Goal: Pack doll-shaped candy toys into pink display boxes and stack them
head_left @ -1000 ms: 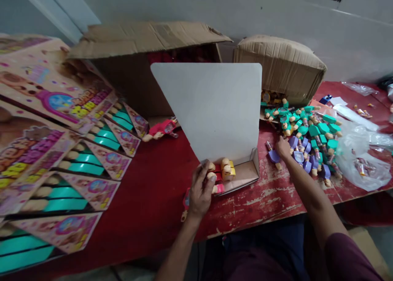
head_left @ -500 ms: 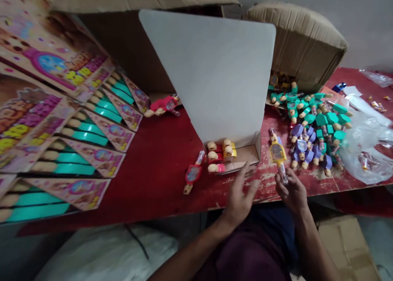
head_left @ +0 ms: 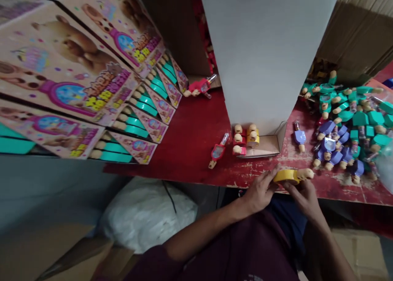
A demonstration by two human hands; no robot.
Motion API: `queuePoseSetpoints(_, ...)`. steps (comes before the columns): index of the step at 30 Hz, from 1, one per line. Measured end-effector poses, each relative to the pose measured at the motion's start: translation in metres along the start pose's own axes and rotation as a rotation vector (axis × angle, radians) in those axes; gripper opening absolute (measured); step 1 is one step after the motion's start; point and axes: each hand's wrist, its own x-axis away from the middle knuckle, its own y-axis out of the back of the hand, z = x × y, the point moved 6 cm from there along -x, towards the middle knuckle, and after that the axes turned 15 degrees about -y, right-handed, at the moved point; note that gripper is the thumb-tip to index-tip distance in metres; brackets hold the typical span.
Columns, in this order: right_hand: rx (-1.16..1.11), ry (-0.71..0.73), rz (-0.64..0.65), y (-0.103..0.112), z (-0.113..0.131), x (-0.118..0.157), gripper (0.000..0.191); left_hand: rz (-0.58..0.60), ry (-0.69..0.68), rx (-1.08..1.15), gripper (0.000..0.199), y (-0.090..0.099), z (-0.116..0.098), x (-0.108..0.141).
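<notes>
A yellow bear-headed toy (head_left: 286,177) is between my two hands, above the table's front edge. My left hand (head_left: 259,193) closes round its left end, which the fingers hide. The fingers of my right hand (head_left: 305,199) grip it from below, near the tan bear head that points right. Just beyond stands an open display box (head_left: 267,144) with a tall white back panel (head_left: 264,52). Red, pink and yellow toys lie in its left part. A red toy (head_left: 217,151) with a clear tube lies left of the box, and a purple toy (head_left: 300,137) lies right of it.
Printed bear display boxes (head_left: 89,84) filled with green toys stand at the left. Piles of green toys (head_left: 364,118) and purple toys (head_left: 333,150) cover the right. Large cardboard cartons (head_left: 353,35) stand behind. Below the red table (head_left: 196,129) sits a white sack (head_left: 147,215).
The yellow toy has turned from upright to sideways, and my left hand has come over to it. A purple toy now lies apart beside the box. The view has shifted left.
</notes>
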Motion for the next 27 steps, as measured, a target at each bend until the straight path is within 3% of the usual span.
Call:
queuePoseSetpoints(4,0.184,0.214,-0.141,-0.020,0.017,-0.036,0.026,-0.404,-0.082,-0.514,0.065,0.075,-0.004,0.018)
queuePoseSetpoints(6,0.250,0.299,-0.146,-0.035,0.021,-0.057,0.027,-0.554,-0.023,-0.585,0.066,0.109,0.012,0.023)
queuePoseSetpoints(8,0.305,0.349,-0.083,-0.051,0.021,-0.076,0.030,-0.589,0.059,-0.517,0.068,0.130,0.039,0.018)
queuePoseSetpoints(11,0.373,0.387,-0.001,-0.067,0.017,-0.093,0.034,-0.528,0.144,-0.319,0.072,0.133,0.078,-0.001)
queuePoseSetpoints(14,0.470,0.378,0.038,-0.073,0.016,-0.100,0.033,-0.506,0.192,-0.161,0.077,0.124,0.097,-0.020)
queuePoseSetpoints(21,0.634,0.383,0.130,-0.077,0.031,-0.094,0.028,-0.467,0.214,-0.054,0.074,0.117,0.101,-0.034)
queuePoseSetpoints(27,0.532,0.299,-0.043,-0.064,0.027,-0.099,0.030,-0.494,0.204,-0.070,0.070,0.118,0.101,-0.033)
